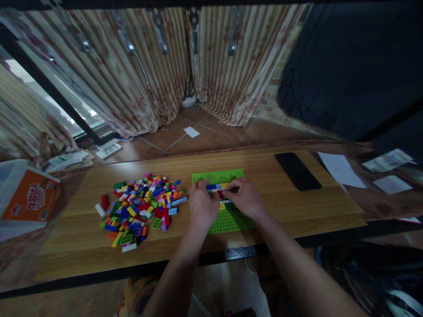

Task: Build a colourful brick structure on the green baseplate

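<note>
A green studded baseplate point(228, 222) lies on the wooden table, with rows of blue, yellow, white and red bricks across its middle. Over the plate's left side is my left hand point(202, 203), its fingers bent down and the thumb beside the bricks; what its fingertips hold, if anything, is hidden. From the right, my right hand point(246, 197) reaches in with thumb and forefinger pinched at a dark red brick point(220, 193) between the two hands. A blue brick point(211, 187) and a yellow brick point(224, 186) sit in the row just beyond the fingertips.
A spread pile of loose coloured bricks point(142, 207) covers the table's left part. A black phone point(298, 171) lies to the right of the plate. White paper point(342, 169) is past the table's right end. An orange-labelled plastic tub point(29, 198) stands at far left.
</note>
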Demonstrator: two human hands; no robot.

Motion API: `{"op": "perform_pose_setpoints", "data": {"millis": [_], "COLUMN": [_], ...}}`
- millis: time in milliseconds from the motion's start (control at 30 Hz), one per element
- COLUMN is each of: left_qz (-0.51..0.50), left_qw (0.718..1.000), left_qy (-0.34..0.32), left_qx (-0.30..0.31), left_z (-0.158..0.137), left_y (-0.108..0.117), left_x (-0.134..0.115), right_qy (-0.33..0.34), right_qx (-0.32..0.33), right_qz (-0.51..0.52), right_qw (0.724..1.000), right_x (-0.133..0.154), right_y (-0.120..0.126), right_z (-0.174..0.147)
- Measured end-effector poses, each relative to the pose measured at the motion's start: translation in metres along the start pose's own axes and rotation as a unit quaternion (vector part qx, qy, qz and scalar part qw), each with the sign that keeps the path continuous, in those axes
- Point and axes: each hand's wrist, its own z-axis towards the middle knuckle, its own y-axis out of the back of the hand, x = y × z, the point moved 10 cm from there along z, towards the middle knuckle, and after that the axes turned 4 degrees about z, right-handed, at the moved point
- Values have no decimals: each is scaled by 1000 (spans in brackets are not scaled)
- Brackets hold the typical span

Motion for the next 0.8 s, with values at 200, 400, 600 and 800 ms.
{"op": "perform_pose_setpoints", "data": {"millis": [200,400,600,800], "left_qz": [-3,4,3,0], "left_qw": [1000,999,999,998], "left_qy": [16,32,32,43], "left_qx": [-1,6,14,38], "left_z": [3,7,9,12], "left_y": [-1,-2,-3,-8], "left_x": [3,7,5,6], "right_qy": [8,-13,-42,-58], "right_qx": [-20,-8,3,15], "right_qz": [12,24,20,5], "right_qw": [1000,1000,999,998], "right_x": [-1,-6,-9,-8], "right_y": [2,-2,-5,-7], "right_z": [0,0,0,1]}}
